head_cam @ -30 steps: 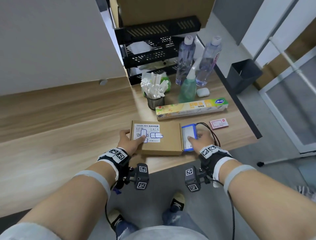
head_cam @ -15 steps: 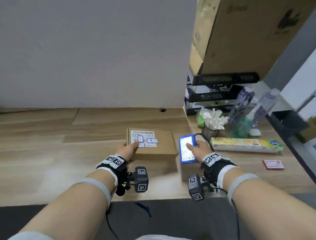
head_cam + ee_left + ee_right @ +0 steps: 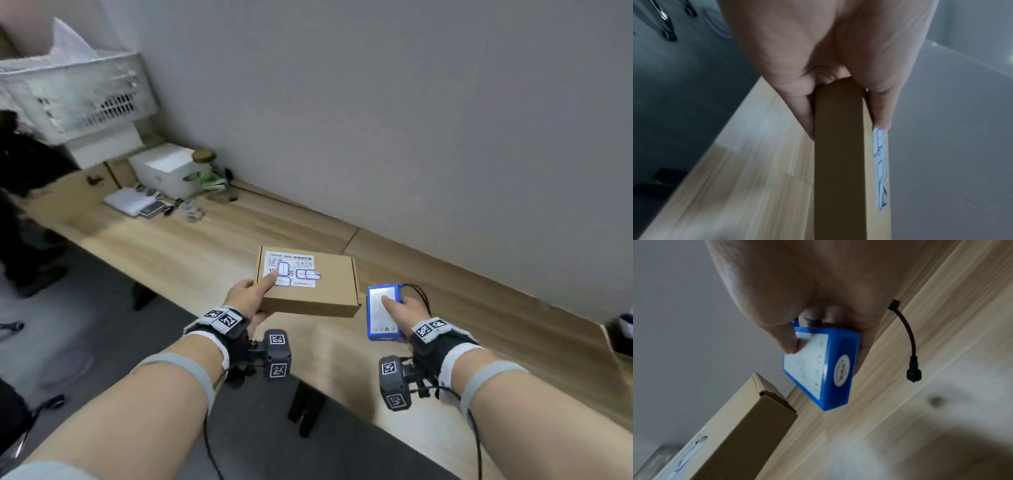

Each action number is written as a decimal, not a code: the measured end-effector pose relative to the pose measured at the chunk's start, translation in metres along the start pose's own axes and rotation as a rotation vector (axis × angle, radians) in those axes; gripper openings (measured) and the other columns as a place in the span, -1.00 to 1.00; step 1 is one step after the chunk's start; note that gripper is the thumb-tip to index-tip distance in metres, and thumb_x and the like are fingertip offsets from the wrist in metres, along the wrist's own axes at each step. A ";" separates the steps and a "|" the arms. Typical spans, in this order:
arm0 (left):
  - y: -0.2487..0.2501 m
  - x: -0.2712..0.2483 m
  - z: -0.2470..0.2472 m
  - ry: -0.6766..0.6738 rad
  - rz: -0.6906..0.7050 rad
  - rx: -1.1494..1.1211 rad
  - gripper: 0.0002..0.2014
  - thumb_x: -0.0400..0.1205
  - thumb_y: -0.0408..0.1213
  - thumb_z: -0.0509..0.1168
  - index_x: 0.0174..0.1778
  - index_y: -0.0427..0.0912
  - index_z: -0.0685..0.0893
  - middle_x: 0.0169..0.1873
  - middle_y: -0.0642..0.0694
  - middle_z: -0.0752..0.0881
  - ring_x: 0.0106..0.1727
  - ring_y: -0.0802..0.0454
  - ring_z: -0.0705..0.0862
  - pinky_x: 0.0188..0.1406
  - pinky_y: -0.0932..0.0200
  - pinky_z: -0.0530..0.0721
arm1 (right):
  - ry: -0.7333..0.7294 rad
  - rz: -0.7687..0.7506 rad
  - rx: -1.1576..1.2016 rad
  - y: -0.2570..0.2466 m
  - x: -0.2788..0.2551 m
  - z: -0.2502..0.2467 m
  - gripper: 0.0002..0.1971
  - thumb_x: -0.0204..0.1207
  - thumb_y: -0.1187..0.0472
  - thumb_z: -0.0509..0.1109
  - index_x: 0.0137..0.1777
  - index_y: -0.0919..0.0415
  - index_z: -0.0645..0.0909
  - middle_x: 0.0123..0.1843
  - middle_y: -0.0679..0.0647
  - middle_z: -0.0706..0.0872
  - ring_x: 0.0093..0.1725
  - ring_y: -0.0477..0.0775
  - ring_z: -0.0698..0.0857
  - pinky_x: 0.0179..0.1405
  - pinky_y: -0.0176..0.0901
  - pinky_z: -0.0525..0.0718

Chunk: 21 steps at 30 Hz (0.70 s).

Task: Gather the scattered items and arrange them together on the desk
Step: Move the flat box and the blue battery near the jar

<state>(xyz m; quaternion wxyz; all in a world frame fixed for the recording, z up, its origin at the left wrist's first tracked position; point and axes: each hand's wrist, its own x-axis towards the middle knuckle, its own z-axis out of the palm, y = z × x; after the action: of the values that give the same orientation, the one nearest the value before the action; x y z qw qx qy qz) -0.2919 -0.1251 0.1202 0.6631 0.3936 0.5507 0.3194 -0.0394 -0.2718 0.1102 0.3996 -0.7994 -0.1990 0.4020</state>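
A long pale wood surface (image 3: 191, 253) runs along a plain grey wall (image 3: 376, 102), above dark grey floor (image 3: 68, 329).

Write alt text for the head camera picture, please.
Two bare hands carry things above a long wooden desk: the left hand holds a flat cardboard box, the right hand a blue battery pack with a black cable.

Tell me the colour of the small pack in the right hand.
Blue, with a white label; the right wrist view shows the pack best.
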 end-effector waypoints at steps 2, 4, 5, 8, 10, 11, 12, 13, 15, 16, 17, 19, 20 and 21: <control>0.009 0.010 -0.040 0.077 -0.018 -0.090 -0.42 0.45 -0.11 0.60 0.29 -0.33 0.60 0.11 -0.36 0.78 0.07 -0.24 0.79 -0.03 -0.20 0.81 | -0.049 -0.014 -0.033 -0.025 0.005 0.039 -0.76 0.61 0.03 0.34 0.06 0.21 0.60 0.00 0.21 0.73 0.03 0.30 0.77 -0.08 0.09 0.77; 0.016 0.018 -0.074 0.143 -0.041 -0.150 -0.41 0.44 -0.08 0.61 0.27 -0.29 0.58 0.12 -0.35 0.76 0.07 -0.25 0.79 -0.12 -0.20 0.83 | -0.104 -0.023 -0.060 -0.045 0.012 0.075 -0.73 0.60 0.01 0.34 0.08 0.22 0.60 0.01 0.21 0.75 0.02 0.29 0.77 -0.05 0.12 0.79; 0.019 0.023 -0.090 0.170 -0.051 -0.164 -0.41 0.44 -0.06 0.61 0.27 -0.28 0.58 0.13 -0.33 0.76 0.06 -0.25 0.79 -0.16 -0.17 0.83 | -0.127 -0.032 -0.076 -0.054 0.017 0.092 -0.70 0.58 -0.02 0.35 0.09 0.23 0.61 0.01 0.21 0.77 0.01 0.28 0.78 0.02 0.17 0.79; 0.029 0.038 -0.133 0.238 -0.046 -0.197 -0.41 0.46 -0.04 0.59 0.28 -0.27 0.59 0.11 -0.29 0.79 0.05 -0.23 0.81 -0.20 -0.08 0.83 | -0.195 -0.045 -0.096 -0.080 0.038 0.143 -0.66 0.56 -0.07 0.35 0.09 0.21 0.64 0.01 0.22 0.79 -0.03 0.27 0.80 0.05 0.14 0.79; 0.037 0.054 -0.159 0.268 -0.048 -0.200 -0.40 0.44 -0.02 0.60 0.28 -0.26 0.60 0.12 -0.29 0.79 0.06 -0.22 0.82 -0.18 -0.07 0.83 | -0.225 -0.048 -0.116 -0.098 0.051 0.175 -0.68 0.56 -0.09 0.34 0.06 0.17 0.62 0.01 0.21 0.78 -0.02 0.26 0.79 0.02 0.09 0.78; 0.043 0.066 -0.171 0.288 -0.050 -0.196 -0.40 0.43 -0.02 0.60 0.28 -0.26 0.61 0.13 -0.28 0.79 0.07 -0.22 0.81 -0.16 -0.08 0.83 | -0.234 -0.045 -0.122 -0.107 0.060 0.192 -0.70 0.55 -0.10 0.34 0.01 0.15 0.61 0.00 0.21 0.78 -0.02 0.25 0.79 0.04 0.10 0.78; 0.048 0.078 -0.182 0.303 -0.050 -0.198 -0.41 0.44 -0.02 0.60 0.27 -0.27 0.63 0.12 -0.29 0.80 0.08 -0.22 0.81 -0.15 -0.10 0.84 | -0.245 -0.041 -0.126 -0.116 0.070 0.208 -0.71 0.54 -0.10 0.34 -0.05 0.14 0.61 -0.01 0.21 0.78 -0.03 0.26 0.80 0.07 0.13 0.78; 0.056 0.091 -0.191 0.317 -0.051 -0.195 -0.45 0.46 -0.03 0.59 0.25 -0.28 0.64 0.11 -0.29 0.80 0.08 -0.22 0.81 -0.13 -0.10 0.84 | -0.255 -0.048 -0.130 -0.125 0.082 0.224 -0.72 0.54 -0.10 0.34 -0.10 0.14 0.60 -0.01 0.22 0.78 -0.03 0.26 0.80 0.10 0.16 0.77; 0.073 0.122 -0.207 0.328 -0.045 -0.191 -0.51 0.50 -0.05 0.56 0.22 -0.29 0.68 0.07 -0.28 0.82 0.08 -0.21 0.81 -0.13 -0.07 0.84 | -0.268 -0.051 -0.136 -0.144 0.111 0.257 -0.71 0.54 -0.09 0.34 -0.13 0.15 0.60 -0.03 0.23 0.79 -0.05 0.27 0.80 0.10 0.17 0.77; 0.082 0.138 -0.212 0.331 -0.046 -0.190 -0.52 0.51 -0.05 0.55 0.22 -0.29 0.69 0.07 -0.28 0.83 0.08 -0.21 0.81 -0.15 -0.04 0.84 | -0.272 -0.043 -0.131 -0.154 0.125 0.271 -0.70 0.54 -0.08 0.33 -0.11 0.18 0.61 -0.06 0.22 0.78 -0.09 0.26 0.79 0.03 0.14 0.78; 0.092 0.156 -0.218 0.337 -0.055 -0.181 -0.52 0.50 -0.04 0.55 0.21 -0.29 0.69 0.07 -0.28 0.83 0.08 -0.21 0.81 -0.16 -0.02 0.83 | -0.270 -0.036 -0.129 -0.164 0.140 0.285 -0.69 0.56 -0.06 0.33 -0.07 0.22 0.61 -0.11 0.20 0.76 -0.16 0.22 0.77 -0.11 0.05 0.78; 0.112 0.190 -0.226 0.342 -0.078 -0.165 -0.51 0.50 -0.05 0.55 0.23 -0.28 0.69 0.07 -0.28 0.83 0.08 -0.21 0.81 -0.15 -0.02 0.83 | -0.268 -0.015 -0.131 -0.184 0.168 0.307 -0.71 0.60 0.00 0.31 -0.03 0.27 0.59 -0.20 0.17 0.69 -0.28 0.15 0.69 -0.37 -0.14 0.62; 0.122 0.207 -0.229 0.335 -0.085 -0.167 -0.52 0.51 -0.06 0.55 0.24 -0.28 0.69 0.06 -0.28 0.83 0.08 -0.20 0.81 -0.12 -0.03 0.83 | -0.267 -0.005 -0.131 -0.192 0.184 0.319 -0.72 0.60 0.01 0.31 -0.03 0.28 0.59 -0.19 0.18 0.68 -0.27 0.16 0.67 -0.38 -0.16 0.59; 0.132 0.224 -0.231 0.327 -0.089 -0.164 -0.54 0.53 -0.09 0.53 0.25 -0.28 0.69 0.05 -0.27 0.84 0.07 -0.19 0.82 -0.09 -0.03 0.83 | -0.270 0.002 -0.131 -0.200 0.196 0.329 -0.72 0.60 0.02 0.32 -0.04 0.28 0.59 -0.16 0.21 0.69 -0.22 0.21 0.68 -0.31 -0.12 0.61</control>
<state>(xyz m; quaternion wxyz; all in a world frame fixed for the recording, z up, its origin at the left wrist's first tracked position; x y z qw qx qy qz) -0.4755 0.1705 0.1095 0.6080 0.2560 0.6403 0.3934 -0.1853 0.1318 0.0577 0.3156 -0.7628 -0.2758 0.4924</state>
